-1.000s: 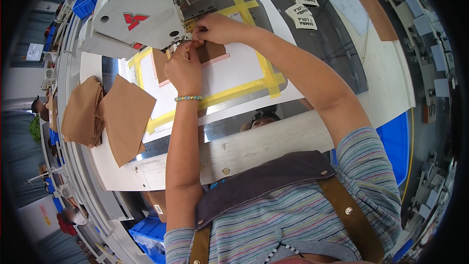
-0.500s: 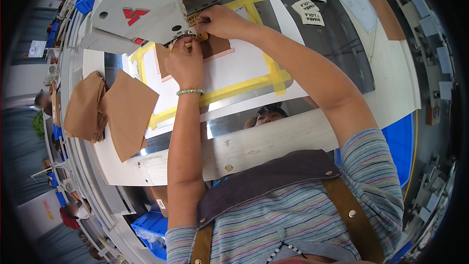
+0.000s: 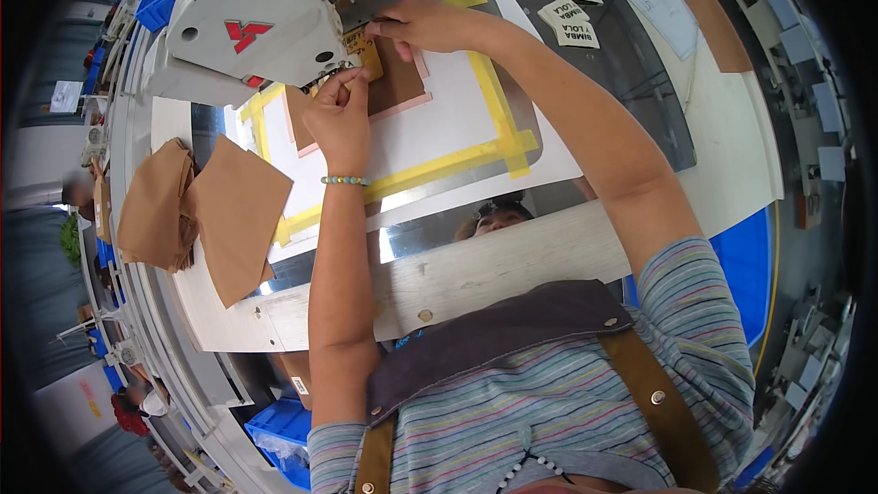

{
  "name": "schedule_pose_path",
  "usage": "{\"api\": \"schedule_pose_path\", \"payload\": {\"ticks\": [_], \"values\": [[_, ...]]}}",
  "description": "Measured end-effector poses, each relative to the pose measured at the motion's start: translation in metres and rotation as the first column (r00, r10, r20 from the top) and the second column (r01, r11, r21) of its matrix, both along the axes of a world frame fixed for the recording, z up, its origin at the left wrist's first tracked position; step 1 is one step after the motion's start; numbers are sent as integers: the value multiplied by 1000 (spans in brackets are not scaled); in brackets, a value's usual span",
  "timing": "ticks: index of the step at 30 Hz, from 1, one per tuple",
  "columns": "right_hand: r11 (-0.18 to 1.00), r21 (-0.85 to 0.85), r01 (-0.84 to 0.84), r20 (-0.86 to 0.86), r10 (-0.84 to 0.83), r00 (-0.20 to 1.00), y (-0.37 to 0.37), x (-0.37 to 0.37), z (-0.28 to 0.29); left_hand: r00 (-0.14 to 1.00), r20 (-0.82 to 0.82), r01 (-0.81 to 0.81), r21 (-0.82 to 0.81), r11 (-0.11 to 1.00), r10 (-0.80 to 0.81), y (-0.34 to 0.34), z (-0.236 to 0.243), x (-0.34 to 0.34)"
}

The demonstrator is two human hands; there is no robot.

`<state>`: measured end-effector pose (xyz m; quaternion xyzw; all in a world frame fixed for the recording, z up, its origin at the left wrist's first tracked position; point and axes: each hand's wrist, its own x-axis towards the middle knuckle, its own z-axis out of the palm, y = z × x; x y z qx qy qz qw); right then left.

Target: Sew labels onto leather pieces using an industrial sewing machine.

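My left hand (image 3: 337,121), wearing a bead bracelet (image 3: 345,180), is closed in a pinch just below the needle area of a white sewing machine (image 3: 247,18). What its fingertips grip is too small to make out. My right hand (image 3: 434,26) is beside the needle area, thumb and fingers bent together around something dark that I cannot make out. A yellow plate (image 3: 369,62) shows between the hands. Under them lies a brown fabric piece (image 3: 398,90) with a pink border (image 3: 402,105), on a white sheet (image 3: 439,123) framed with yellow tape (image 3: 439,165).
To the left lie a stack of brown fabric pieces (image 3: 155,210) and a single loose piece (image 3: 240,220). White labels (image 3: 572,23) rest at the far right, near a paper drawing (image 3: 654,5) and a brown panel (image 3: 713,27). Blue bins (image 3: 745,265) stand below the table.
My right hand has shifted slightly up and away from my left hand, uncovering more of the yellow plate and brown fabric. My left hand has moved slightly left and stays pinched.
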<state>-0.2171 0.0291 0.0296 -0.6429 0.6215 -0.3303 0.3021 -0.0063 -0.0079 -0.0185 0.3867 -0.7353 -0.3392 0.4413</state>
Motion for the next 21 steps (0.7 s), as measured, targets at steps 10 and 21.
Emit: {"api": "schedule_pose_path", "payload": {"ticks": [10, 21], "values": [[915, 341, -215, 284, 118, 951, 14, -6, 18, 980, -188, 102, 169, 980, -69, 9, 7, -7], [905, 330, -267, 430, 108, 896, 12, 8, 12, 992, -117, 82, 229, 970, -56, 9, 5, -5]]}}
